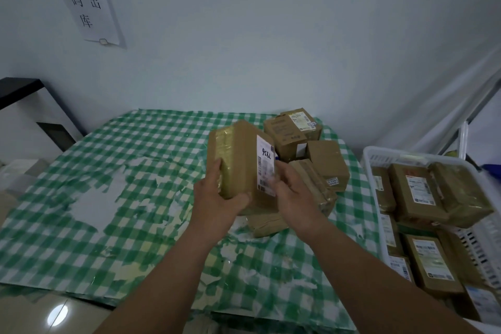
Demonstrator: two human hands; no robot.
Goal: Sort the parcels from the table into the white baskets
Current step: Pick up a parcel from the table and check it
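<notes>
Parcels remain heaped on the table, though we see the white basket at right already well stocked. We hold one box above the heap, our left hand curled round its near corner, our right hand against its labelled face, grip unclear.

One head-worn wide-angle view looks forward and down from the person's own standpoint, facing the wall across the table; both forearms reach in from the bottom edge, close to the lens, and a white basket sits at the right edge
</notes>
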